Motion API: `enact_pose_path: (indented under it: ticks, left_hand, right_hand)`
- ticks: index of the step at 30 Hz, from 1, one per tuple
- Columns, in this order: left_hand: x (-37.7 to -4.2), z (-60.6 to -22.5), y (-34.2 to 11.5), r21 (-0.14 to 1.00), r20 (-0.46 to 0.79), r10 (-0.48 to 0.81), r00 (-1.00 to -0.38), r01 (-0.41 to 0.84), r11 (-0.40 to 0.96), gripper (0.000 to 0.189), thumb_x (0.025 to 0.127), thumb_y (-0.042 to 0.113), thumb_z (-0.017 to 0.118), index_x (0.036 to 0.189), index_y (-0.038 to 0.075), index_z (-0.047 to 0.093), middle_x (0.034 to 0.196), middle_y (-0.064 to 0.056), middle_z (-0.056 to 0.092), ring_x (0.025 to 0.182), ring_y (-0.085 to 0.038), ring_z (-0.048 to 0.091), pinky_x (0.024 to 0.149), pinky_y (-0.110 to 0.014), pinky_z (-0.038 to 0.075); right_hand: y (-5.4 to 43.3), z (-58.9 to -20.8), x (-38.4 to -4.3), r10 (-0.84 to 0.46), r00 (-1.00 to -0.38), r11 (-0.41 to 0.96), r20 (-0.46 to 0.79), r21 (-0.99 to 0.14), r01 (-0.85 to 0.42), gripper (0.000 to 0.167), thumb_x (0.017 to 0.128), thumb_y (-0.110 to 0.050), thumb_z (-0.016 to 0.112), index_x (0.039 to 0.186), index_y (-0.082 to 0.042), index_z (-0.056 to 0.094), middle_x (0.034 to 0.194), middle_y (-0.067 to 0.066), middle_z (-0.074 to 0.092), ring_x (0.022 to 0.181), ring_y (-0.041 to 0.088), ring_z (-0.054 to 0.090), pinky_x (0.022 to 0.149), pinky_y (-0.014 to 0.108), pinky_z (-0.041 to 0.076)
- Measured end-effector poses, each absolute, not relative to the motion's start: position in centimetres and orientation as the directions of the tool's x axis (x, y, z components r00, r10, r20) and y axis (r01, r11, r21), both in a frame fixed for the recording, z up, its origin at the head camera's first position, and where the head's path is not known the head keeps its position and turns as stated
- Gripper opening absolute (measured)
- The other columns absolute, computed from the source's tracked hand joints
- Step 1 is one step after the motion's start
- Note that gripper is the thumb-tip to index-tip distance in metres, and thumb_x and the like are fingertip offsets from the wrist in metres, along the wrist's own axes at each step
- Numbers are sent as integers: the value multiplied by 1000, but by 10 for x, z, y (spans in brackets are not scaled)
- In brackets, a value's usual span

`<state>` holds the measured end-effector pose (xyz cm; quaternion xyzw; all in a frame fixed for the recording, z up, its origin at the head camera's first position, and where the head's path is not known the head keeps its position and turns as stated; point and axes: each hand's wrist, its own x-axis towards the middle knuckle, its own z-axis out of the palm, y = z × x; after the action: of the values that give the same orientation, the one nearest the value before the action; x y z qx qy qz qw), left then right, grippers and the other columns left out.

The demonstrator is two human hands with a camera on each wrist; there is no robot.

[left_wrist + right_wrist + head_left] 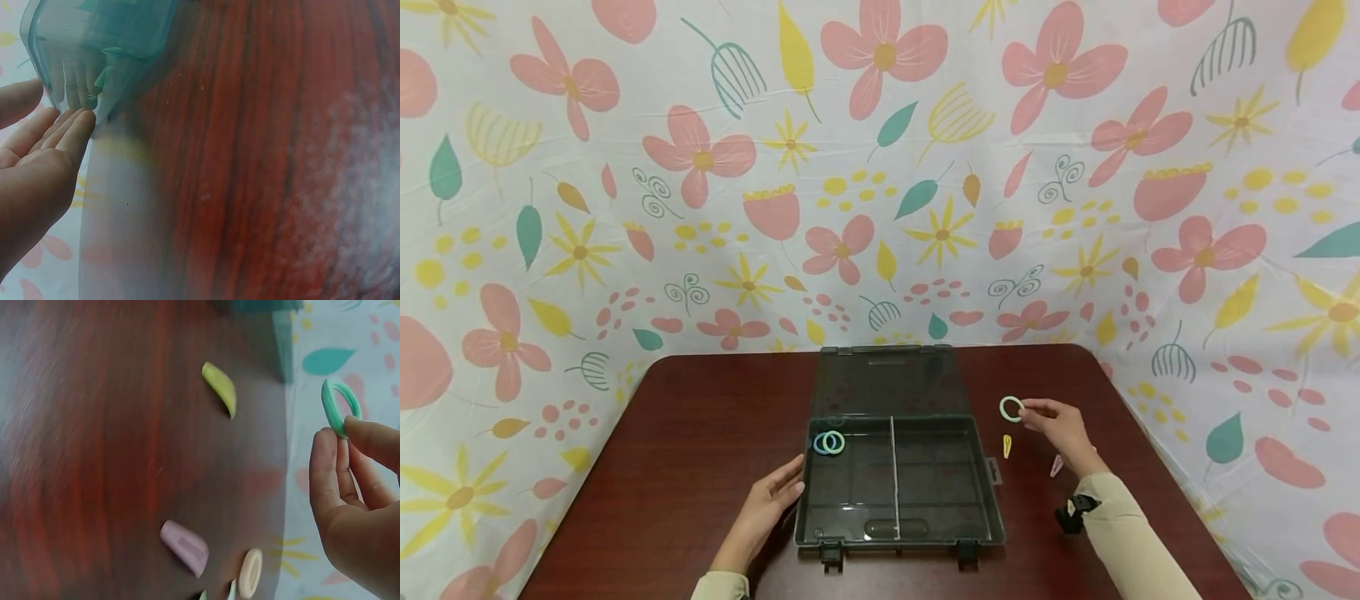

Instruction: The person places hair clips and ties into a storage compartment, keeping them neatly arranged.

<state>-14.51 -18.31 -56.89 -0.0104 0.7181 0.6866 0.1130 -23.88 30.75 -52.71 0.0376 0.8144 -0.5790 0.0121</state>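
Between thumb and fingers, my right hand (1062,429) pinches a light green hair tie (1011,408) above the table, right of the box. The same hair tie (341,407) looks mint green in the right wrist view. An open, see-through dark plastic box (936,475) lies with its lid folded back. Straight fingers of my left hand (767,496) touch the box's left wall. Inside the left compartment, a blue hair tie (818,444) and a light green hair tie (839,451) overlap near the back left corner. A white divider (894,475) splits the box.
A yellow hair clip (1007,447) and a pink hair clip (1056,466) lie on the dark red table (700,417) at the right. In the right wrist view, a cream hair tie (250,574) lies beside the pink clip, with small items partly cut off. Patterned cloth (880,208) hangs behind.
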Motion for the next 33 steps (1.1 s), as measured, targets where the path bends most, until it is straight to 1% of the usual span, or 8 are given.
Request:
enact_pose_path:
  ticks: [4,6,10,12,17,19,24,33]
  left_hand:
    - [-145,-568,-183,984,-173,145,-974,-166,59,52,98,6,54,147,1,37,149,-23,36,135,-38,36,105,-44,40]
    - [-145,-568,-183,985,-171,148,-974,-164,58,52,98,6,54,147,1,37,149,-23,36,136,-38,36,105,-44,40]
    - [-146,-569,-184,985,-168,153,-974,-160,60,51,98,6,54,147,2,37,149,-23,36,136,-38,36,105,-44,40]
    - [-146,-570,-184,985,-166,155,-974,-158,64,51,98,7,54,147,2,38,149,-23,36,136,-37,36,105,-44,39]
    - [-147,-570,-185,985,-167,156,-974,-158,65,52,98,6,54,147,2,38,149,-23,36,136,-37,36,106,-43,39]
    - [-146,-569,-184,985,-167,155,-974,-159,63,51,98,6,54,147,2,37,149,-23,35,136,-37,36,106,-43,39]
    - [-145,-567,-183,985,-167,150,-975,-160,57,51,98,5,53,147,1,37,149,-23,35,136,-37,36,106,-44,39]
    - [-145,-568,-182,985,-171,142,-975,-163,65,51,99,5,53,147,1,37,148,-24,36,135,-38,36,105,-44,40]
  right_hand:
    - [295,-520,-242,16,-996,309,-85,-947,86,49,94,-23,64,131,6,53,124,22,58,101,25,67,96,49,47]
    - [290,-518,-243,0,-997,290,-80,-954,77,48,94,-22,64,131,7,53,126,23,56,100,23,68,95,46,49]
    - [277,-513,-247,-25,-998,241,-58,-969,51,45,94,-15,64,129,10,53,119,23,60,92,18,69,85,33,55]
    - [268,-508,-247,-34,-998,222,-53,-974,44,43,93,-13,64,127,11,54,113,22,63,91,19,69,81,29,56]
    - [247,-506,-252,-31,-999,219,-33,-975,26,39,92,-12,66,124,10,57,109,20,65,96,29,68,85,37,55]
    - [239,-507,-254,-31,-999,212,-27,-977,20,38,92,-12,66,123,9,59,108,18,65,97,31,68,88,43,53]
    - [220,-504,-257,-62,-998,156,-20,-988,10,38,90,-10,68,121,11,59,106,12,65,96,29,68,92,50,49]
    - [190,-503,-261,-93,-995,110,-29,-994,19,34,89,-7,69,117,11,61,99,11,68,90,25,69,88,46,53]
